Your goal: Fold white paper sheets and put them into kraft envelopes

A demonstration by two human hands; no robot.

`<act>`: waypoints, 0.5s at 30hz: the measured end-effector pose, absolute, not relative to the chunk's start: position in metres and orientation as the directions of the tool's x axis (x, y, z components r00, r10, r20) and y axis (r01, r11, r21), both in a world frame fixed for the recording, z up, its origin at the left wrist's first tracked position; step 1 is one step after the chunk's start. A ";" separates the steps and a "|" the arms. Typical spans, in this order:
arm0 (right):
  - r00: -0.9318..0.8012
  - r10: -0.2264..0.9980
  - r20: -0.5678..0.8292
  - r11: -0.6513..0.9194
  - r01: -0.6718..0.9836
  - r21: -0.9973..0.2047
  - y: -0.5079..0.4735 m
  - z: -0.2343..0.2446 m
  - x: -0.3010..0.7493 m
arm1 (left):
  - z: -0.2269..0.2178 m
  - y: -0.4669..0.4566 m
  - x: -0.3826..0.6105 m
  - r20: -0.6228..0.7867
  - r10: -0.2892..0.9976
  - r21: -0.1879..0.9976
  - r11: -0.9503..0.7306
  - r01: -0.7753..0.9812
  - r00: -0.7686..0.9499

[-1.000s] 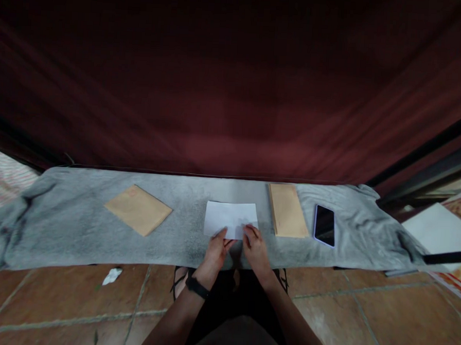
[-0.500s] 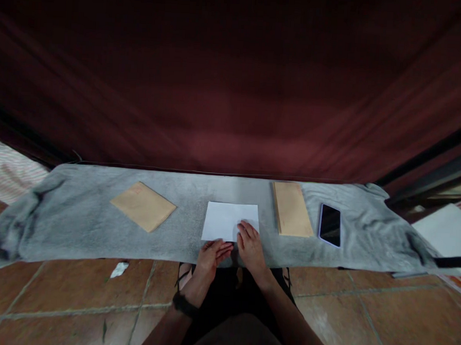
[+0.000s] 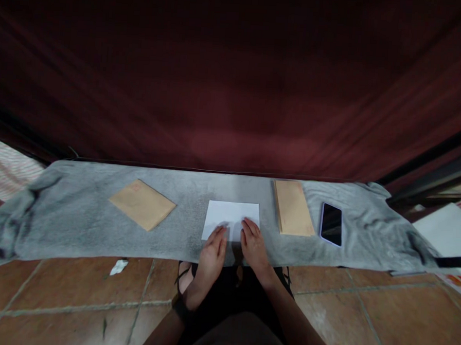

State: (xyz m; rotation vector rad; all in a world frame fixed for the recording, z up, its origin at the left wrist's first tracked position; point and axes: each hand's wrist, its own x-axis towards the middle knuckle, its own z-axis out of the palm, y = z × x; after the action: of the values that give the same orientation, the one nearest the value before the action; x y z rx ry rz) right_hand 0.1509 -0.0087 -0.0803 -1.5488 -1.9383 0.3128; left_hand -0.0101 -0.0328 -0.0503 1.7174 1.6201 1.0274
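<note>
A white sheet of paper [image 3: 232, 211], seemingly folded, lies flat on the grey cloth [image 3: 95, 242] in front of me. My left hand [image 3: 212, 249] rests over the paper's near left part, its fingers stretched out. Over the near right part lies my right hand [image 3: 253, 244], fingers extended and pointing away from me. Both hands cover portions of the near edge. To the right sits a stack of brown envelopes [image 3: 294, 209]. On the left, more brown paper envelope [image 3: 143, 204] lies at a slant; I cannot tell how many are there.
A phone [image 3: 332, 224] with a pale purple edge lies right of the envelope stack. Behind the cloth stands a dark red surface [image 3: 233, 116]. White sheets [image 3: 447, 230] are at the far right, and crumpled tissue [image 3: 119, 267] is on the tiled floor [image 3: 73, 288].
My left hand has moved from below the near edge up onto the paper, turning its palm downward. My right hand has shifted slightly right. The paper has stayed nearly in place.
</note>
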 end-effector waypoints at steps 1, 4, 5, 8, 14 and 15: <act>-0.104 0.939 0.328 0.285 0.769 -0.572 -0.008 -0.079 0.146 | -0.053 -0.029 -0.011 0.219 0.974 0.721 -0.197 0.664 0.052; -0.133 0.938 0.320 0.314 0.715 -0.624 -0.010 -0.076 0.127 | -0.069 -0.020 -0.011 0.276 0.925 0.478 -0.367 0.798 0.261; -0.157 0.936 0.315 0.327 0.717 -0.616 -0.011 -0.076 0.122 | -0.075 -0.019 -0.011 0.279 0.911 0.442 -0.403 0.802 0.304; -0.229 0.928 0.294 0.356 0.777 -0.520 -0.016 -0.076 0.112 | -0.091 -0.017 -0.012 0.287 0.891 0.407 -0.445 0.798 0.351; -0.213 0.933 0.291 0.317 0.868 -0.382 -0.020 -0.082 0.123 | -0.092 -0.016 -0.019 0.254 0.925 0.376 -0.364 0.852 0.283; -0.208 0.931 0.300 0.314 0.875 -0.368 -0.019 -0.082 0.127 | -0.091 -0.015 -0.022 0.250 0.933 0.369 -0.337 0.866 0.257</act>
State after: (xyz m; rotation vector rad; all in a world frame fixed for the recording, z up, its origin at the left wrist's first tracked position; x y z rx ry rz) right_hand 0.1268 -0.0193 -0.0825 -1.5969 -2.1230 0.1615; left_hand -0.0222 -0.0152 -0.0910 2.3623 1.7080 0.6443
